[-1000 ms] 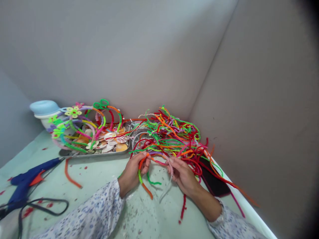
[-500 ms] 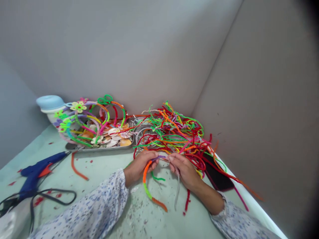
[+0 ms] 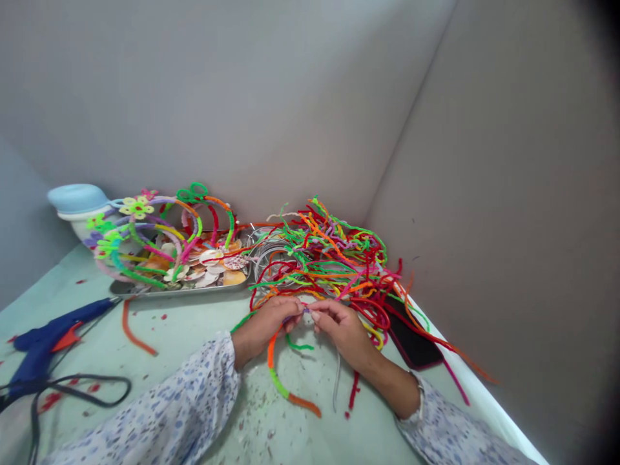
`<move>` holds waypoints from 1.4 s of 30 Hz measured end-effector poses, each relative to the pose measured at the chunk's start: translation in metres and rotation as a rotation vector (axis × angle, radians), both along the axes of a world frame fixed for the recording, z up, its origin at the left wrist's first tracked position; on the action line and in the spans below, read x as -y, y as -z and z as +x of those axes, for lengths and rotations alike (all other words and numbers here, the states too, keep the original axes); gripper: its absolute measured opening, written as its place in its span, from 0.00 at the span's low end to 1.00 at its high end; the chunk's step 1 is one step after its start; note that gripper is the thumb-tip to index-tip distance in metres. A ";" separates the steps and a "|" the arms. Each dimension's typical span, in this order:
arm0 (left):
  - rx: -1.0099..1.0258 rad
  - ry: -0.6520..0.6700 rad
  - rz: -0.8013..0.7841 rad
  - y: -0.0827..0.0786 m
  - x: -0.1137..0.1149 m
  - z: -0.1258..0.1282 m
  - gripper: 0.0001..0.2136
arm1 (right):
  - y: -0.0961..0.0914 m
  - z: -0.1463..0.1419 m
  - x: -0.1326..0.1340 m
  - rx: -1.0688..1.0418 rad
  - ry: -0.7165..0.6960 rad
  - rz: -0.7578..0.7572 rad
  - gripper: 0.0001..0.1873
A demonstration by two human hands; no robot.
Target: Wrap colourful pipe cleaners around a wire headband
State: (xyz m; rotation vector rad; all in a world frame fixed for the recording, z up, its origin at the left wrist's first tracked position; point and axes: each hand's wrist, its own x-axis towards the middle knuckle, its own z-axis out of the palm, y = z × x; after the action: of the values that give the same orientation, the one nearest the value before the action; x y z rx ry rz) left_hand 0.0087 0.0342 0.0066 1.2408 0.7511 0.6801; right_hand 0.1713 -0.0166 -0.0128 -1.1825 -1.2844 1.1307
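Left hand (image 3: 265, 326) and right hand (image 3: 341, 329) formed one grip, fingertips together, clamped on a thin purple pipe-cleaner end (image 3: 301, 312). A long fuzzy orange-and-green pipe cleaner (image 3: 278, 381) curved down from the grip toward the body, its long axis lying nearer the left hand. A thin grey strand (image 3: 336, 381) hung below the right hand. A tangled multicoloured pipe-cleaner heap (image 3: 334, 258) lay just beyond the grip.

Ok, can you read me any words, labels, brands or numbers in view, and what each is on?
None readable: I can make out no marks on the glue gun, phone, tray or pipe cleaners.
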 end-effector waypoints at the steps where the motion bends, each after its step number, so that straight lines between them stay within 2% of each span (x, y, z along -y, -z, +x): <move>1: 0.006 0.003 -0.019 0.001 -0.001 -0.001 0.09 | -0.001 0.001 0.000 -0.011 -0.011 -0.011 0.10; 4: 0.095 0.004 -0.155 0.001 -0.007 -0.006 0.12 | -0.002 0.001 0.002 -0.089 -0.011 -0.034 0.13; 8: 0.233 0.001 -0.314 0.000 -0.012 -0.010 0.12 | -0.001 0.001 0.002 -0.103 0.018 -0.057 0.10; 16: 0.145 -0.001 -0.321 -0.004 -0.010 -0.006 0.12 | 0.002 0.003 0.003 -0.061 -0.047 -0.050 0.11; 23: 0.325 0.026 -0.402 0.004 -0.019 -0.012 0.12 | 0.002 0.004 0.003 -0.144 -0.068 -0.082 0.17; 30: 0.404 0.022 -0.476 0.004 -0.020 -0.014 0.10 | 0.000 0.007 0.000 -0.145 -0.078 -0.171 0.13; 33: 0.406 0.022 -0.476 0.004 -0.021 -0.014 0.10 | 0.000 0.007 0.000 -0.142 -0.085 -0.153 0.13; 42: 0.352 0.012 -0.433 0.003 -0.019 -0.012 0.10 | 0.004 -0.001 0.000 -0.002 0.121 -0.012 0.11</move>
State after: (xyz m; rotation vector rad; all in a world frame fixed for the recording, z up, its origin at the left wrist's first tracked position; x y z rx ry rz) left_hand -0.0028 0.0531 0.0033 0.7062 0.5573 0.6614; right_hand 0.1699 -0.0168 -0.0167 -1.2503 -1.1894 1.0528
